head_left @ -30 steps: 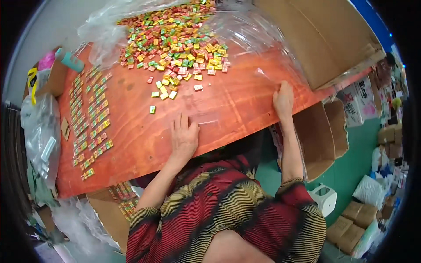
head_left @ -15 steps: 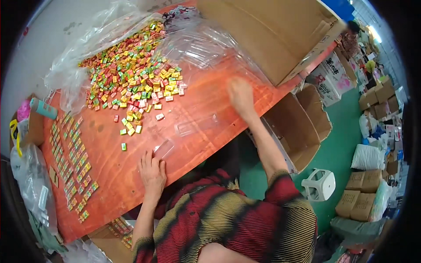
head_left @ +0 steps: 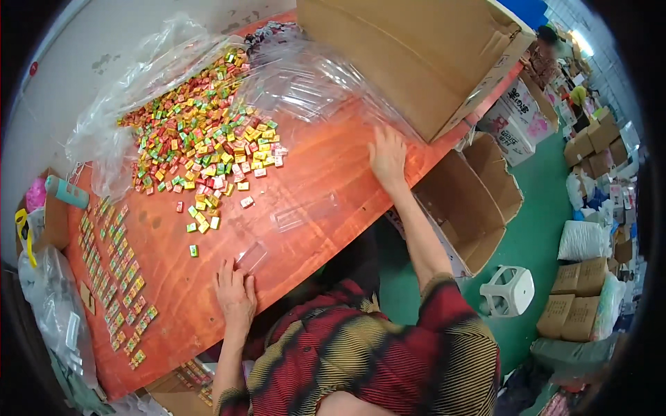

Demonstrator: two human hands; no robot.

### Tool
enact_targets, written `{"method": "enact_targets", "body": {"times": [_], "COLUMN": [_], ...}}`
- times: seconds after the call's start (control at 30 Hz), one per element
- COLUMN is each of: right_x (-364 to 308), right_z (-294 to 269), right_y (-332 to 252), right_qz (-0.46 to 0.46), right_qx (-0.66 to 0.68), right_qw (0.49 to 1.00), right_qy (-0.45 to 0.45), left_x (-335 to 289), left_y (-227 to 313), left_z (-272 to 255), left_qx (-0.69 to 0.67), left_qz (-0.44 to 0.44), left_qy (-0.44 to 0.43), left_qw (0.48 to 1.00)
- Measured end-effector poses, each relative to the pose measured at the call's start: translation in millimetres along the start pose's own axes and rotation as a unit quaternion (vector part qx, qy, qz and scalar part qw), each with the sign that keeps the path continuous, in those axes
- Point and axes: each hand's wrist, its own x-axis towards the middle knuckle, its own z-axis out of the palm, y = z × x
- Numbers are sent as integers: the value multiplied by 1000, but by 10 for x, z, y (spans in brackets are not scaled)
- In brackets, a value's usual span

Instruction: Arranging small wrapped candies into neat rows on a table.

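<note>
My left hand (head_left: 236, 295) lies on the orange-red table, palm down, with its fingers apart. Beside its fingertips is a small clear plastic tray (head_left: 252, 257). Farther right, my right hand (head_left: 388, 156) rests over the tabletop with fingers spread, and no object shows in it. It is nearest to the heap of clear plastic trays (head_left: 305, 87). Between my hands a longer clear tray (head_left: 305, 211) lies flat. Beyond my left hand spreads a big pile of small wrapped blocks (head_left: 201, 135) in yellow, red and green. One green-and-yellow block (head_left: 194, 250) sits alone.
Filled strips of blocks (head_left: 114, 277) stand in rows at the table's left. A large cardboard box (head_left: 409, 55) takes up the far right corner; an open carton (head_left: 465, 208) is below the table edge. A white stool (head_left: 508, 291) stands on the green floor.
My right hand was smeared by motion and is now sharp, slightly farther right on the table, its fingers spread. My left hand stays by the small tray. The whole view has shifted a little.
</note>
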Motion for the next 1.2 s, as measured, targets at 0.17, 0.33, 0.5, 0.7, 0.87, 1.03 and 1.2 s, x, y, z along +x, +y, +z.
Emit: {"method": "enact_targets", "body": {"times": [0.17, 0.33, 0.5, 0.7, 0.87, 1.03, 1.2], "right_x": [-198, -240, -282, -299, -602, -437, -204], "right_z": [171, -139, -36, -462, -459, -509, -336], "right_y": [73, -300, -373, -576, -664, -843, -53], "right_qz": [-8, -61, -203, -187, -219, -107, 19], "right_qx": [18, 191, 236, 175, 172, 286, 94], "right_qw": [991, 956, 925, 921, 905, 914, 991], "right_qy": [-130, -214, -220, -295, -320, -265, -89], "left_x": [-6, 43, 80, -6, 11, -45, -145], "left_y": [-31, -33, -37, -87, -52, -234, -316], "left_z": [58, 10, -102, 48, 64, -157, -116], "left_qx": [-6, -5, 47, 56, 39, 39, 43], "left_qz": [-11, -2, 6, -14, -6, 61, -51], "left_qy": [-11, 6, 2, 33, 58, 7, 7], "left_qw": [1000, 1000, 999, 998, 998, 997, 998]}}
